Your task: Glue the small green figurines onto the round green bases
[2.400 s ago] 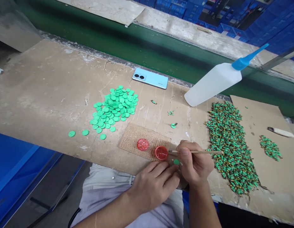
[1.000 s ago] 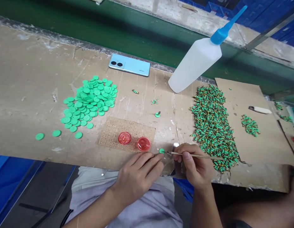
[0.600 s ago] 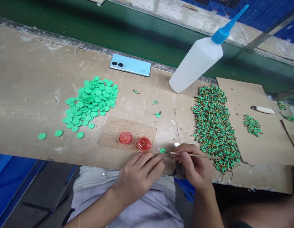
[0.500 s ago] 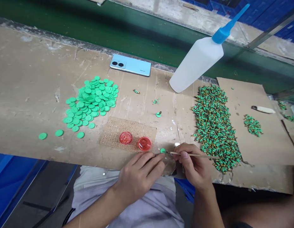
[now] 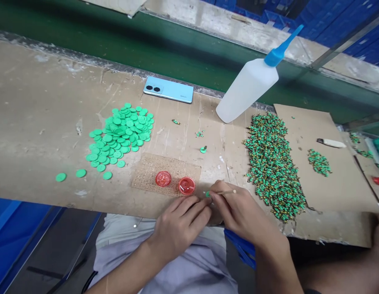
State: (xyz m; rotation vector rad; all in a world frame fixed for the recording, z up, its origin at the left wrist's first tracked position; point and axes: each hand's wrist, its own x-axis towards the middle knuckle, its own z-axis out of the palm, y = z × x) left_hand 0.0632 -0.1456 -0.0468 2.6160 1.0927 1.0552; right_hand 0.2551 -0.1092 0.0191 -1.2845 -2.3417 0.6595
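My right hand (image 5: 243, 214) has moved left and closes on a thin stick (image 5: 226, 192), its tip near the small green button (image 5: 207, 194) on the surface (image 5: 39, 122). My left hand (image 5: 177, 228) is curled against this button, but I cannot tell if it grips.

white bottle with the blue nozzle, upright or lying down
Lying down: the white bottle rests on its side on the worktop, with its blue nozzle pointing out over the far edge.

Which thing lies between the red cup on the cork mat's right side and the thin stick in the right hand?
In the head view, a small green disc lies at the thin stick's tip, by the left hand's fingertips. Toward the red cup, only bench top shows.
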